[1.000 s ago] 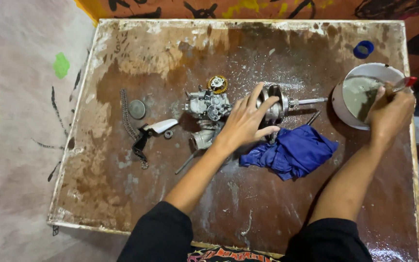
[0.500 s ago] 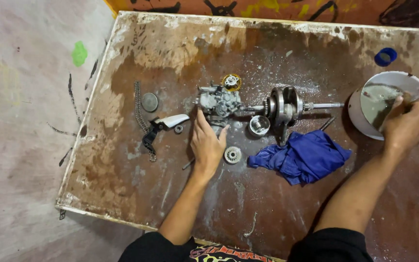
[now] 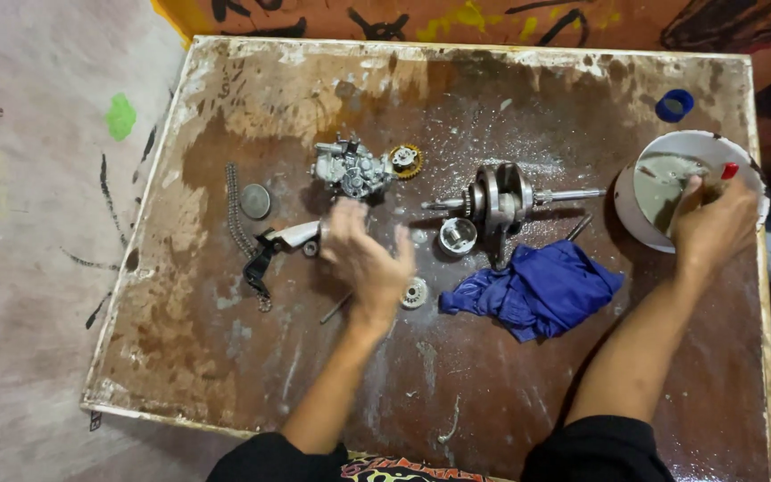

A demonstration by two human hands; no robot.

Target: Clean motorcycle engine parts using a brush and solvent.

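My left hand (image 3: 365, 257) is blurred, palm down over the brown table (image 3: 225, 357), just below a grey carburetor-like part (image 3: 350, 168). Its fingertips are next to a white and black lever piece (image 3: 280, 243), and a small gear (image 3: 415, 293) lies by its wrist. The blur hides whether it holds anything. My right hand (image 3: 714, 225) is closed on a red-tipped tool (image 3: 729, 170) that reaches into a white bowl (image 3: 628, 219) of grey liquid at the right edge.
A metal crankshaft (image 3: 498, 200) lies mid-table with a small metal cup (image 3: 457, 236) beside it and a blue rag (image 3: 535, 290) in front. To the left are a chain (image 3: 237, 210) and a round disc (image 3: 255, 201). A yellow gear (image 3: 405, 161) and a blue cap (image 3: 674, 104) lie further back.
My left hand left the crankshaft, went left to the carburetor-like part, and now sits just below it. My right hand has stayed at the bowl.
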